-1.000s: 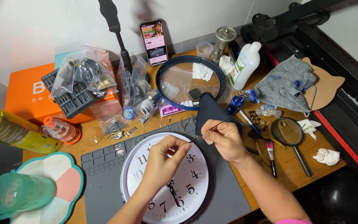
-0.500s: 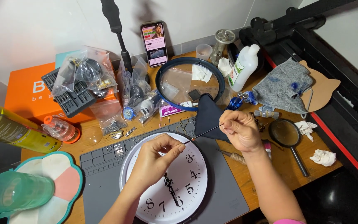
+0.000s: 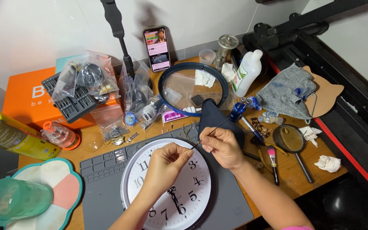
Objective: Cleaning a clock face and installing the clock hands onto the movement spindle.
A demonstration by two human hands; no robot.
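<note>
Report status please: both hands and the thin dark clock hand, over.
Left hand and right hand both pinch the thin dark clock hand above the round white wall clock. Clock rests on grey silicone mat. Nothing blocking.

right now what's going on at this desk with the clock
A person is working over a white wall clock that lies face up, without its cover, on a grey mat. The right hand pinches a thin dark tool, held slanted above the clock's upper edge. The left hand meets its lower tip with pinched fingers. The clock's blue-rimmed cover lies further back, among small parts bags, a white bottle and a magnifier.
</note>
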